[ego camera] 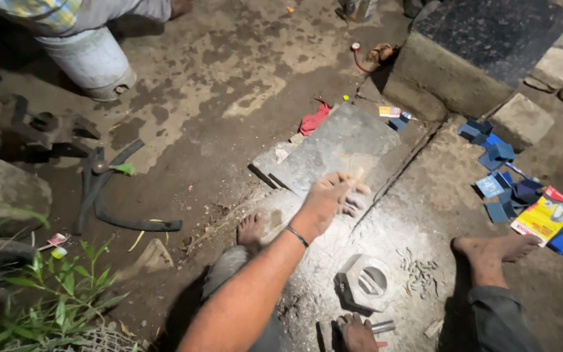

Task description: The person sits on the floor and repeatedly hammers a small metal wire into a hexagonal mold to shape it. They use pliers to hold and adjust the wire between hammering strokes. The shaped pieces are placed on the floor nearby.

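My left hand (pixel 331 195) is stretched out ahead of me, palm down with the fingers loosely spread, right at the near edge of the flat grey stone slab (pixel 343 146) lying on the concrete floor (pixel 216 85). The fingertips are blurred, so I cannot tell whether they pinch anything; something pale shows just beyond them. A dark band sits on that wrist. My right hand (pixel 355 331) is low at the bottom edge, curled shut around a short silver metal cylinder (pixel 382 326). Between the two hands rests a grey hexagonal metal block with a round hollow (pixel 366 281), and just right of it a small scatter of dark bent metal bits (pixel 418 274). My bare feet are either side of the block. Off to the right lie blue cardboard boxes (pixel 498 171) and a yellow packet (pixel 541 218). A red rag (pixel 314 119) sits at the slab's far corner. Far left, a black rubber strip (pixel 109 208) curves on the floor near a white plastic bucket (pixel 92 62).
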